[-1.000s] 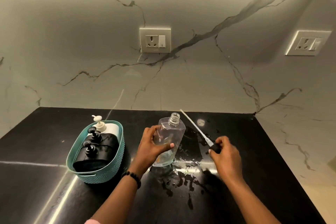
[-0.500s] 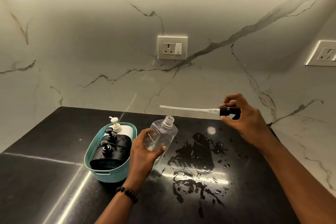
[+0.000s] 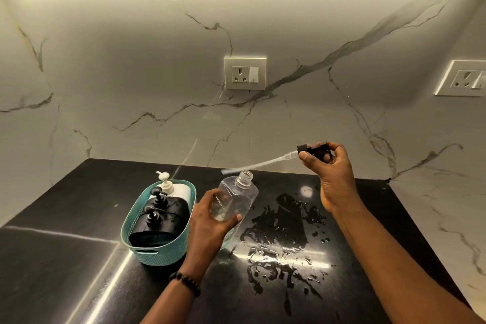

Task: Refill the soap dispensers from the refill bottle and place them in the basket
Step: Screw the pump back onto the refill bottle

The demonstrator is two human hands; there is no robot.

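Observation:
My left hand grips a clear plastic bottle, tilted right, its threaded neck uncapped, over the black counter. My right hand holds a black pump head up to the right. Its clear dip tube slants down-left, and the tip sits just left of and above the bottle's mouth. A teal basket stands left of my left hand. It holds two black pump dispensers and a white one at the back.
Spilled liquid spreads in puddles and drops over the counter right of the bottle. The marble backsplash carries one wall socket in the middle and another at the right edge. The counter ends at the right wall.
My right hand lifted the pump head off the counter and has now swung its tube down towards the bottle's mouth. The left hand kept its grip on the bottle. The view tilted up.

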